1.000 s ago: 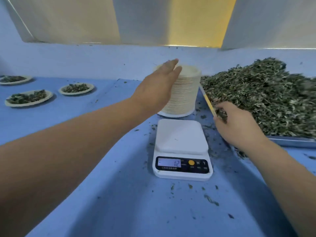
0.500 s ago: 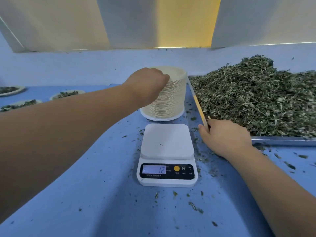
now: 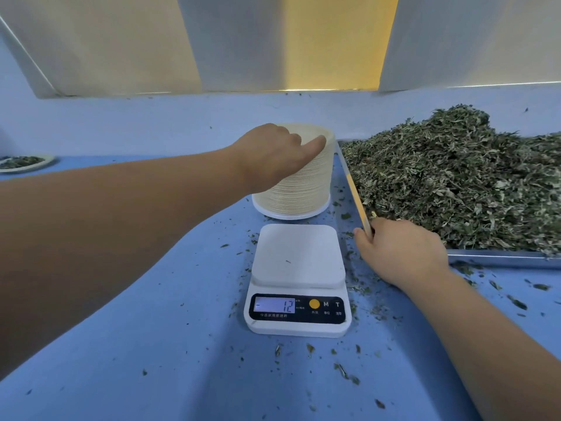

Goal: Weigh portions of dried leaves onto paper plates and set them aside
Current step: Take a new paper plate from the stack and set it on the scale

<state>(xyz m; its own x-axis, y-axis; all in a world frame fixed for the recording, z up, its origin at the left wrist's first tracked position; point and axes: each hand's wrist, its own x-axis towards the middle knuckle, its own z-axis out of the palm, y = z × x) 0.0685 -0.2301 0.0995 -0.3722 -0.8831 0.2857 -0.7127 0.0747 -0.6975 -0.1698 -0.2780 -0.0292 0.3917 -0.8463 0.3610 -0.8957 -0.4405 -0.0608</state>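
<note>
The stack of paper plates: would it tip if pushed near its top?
Probably, or it may shear: the stack of paper plates is a tall column of separate thin plates. It likely is light for its size, so it resists little. The left hand grips its top, which should steady it.

A single wide-angle camera worn on the head looks forward and down along both forearms. It sits close above the blue counter (image 3: 151, 344), with the scale (image 3: 299, 256) near centre. The counter's back edge and the wall (image 3: 273, 41) fill the top.
</note>
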